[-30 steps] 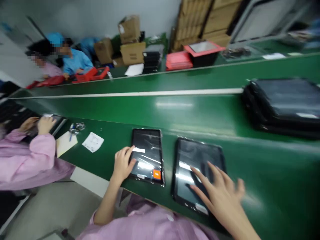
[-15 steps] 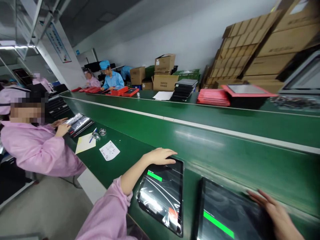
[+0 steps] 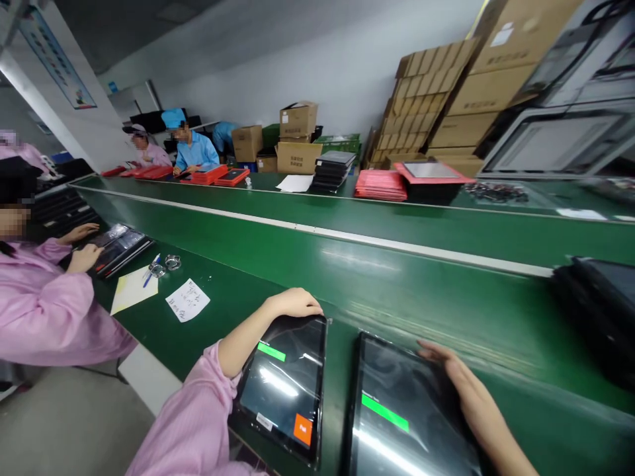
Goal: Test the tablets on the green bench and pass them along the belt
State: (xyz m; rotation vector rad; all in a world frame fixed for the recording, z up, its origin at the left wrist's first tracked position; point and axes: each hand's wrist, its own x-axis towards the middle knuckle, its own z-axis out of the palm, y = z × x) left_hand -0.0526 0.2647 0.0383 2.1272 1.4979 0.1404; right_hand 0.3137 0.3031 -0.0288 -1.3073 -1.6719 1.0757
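Observation:
Two black tablets in clear film lie side by side on the green bench in front of me. My left hand (image 3: pixel 294 303) rests on the top edge of the left tablet (image 3: pixel 282 383), fingers curled over its far end. That screen shows a green bar and an orange square. My right hand (image 3: pixel 459 380) lies flat with fingers stretched along the upper right edge of the right tablet (image 3: pixel 397 416), whose screen shows a green bar.
A stack of dark tablets (image 3: pixel 602 311) sits at the right on the green belt (image 3: pixel 377 264). A paper slip (image 3: pixel 187 299), yellow sheet (image 3: pixel 133 291) and pen lie left. A person in pink (image 3: pixel 44 311) works beside me; others sit at the far bench with red cases (image 3: pixel 381 185) and cartons (image 3: pixel 297 140).
The view has lifted from the bench to the room. Both hands slid from the screens' lower parts to the tablets' far edges, and green bars now show on both screens.

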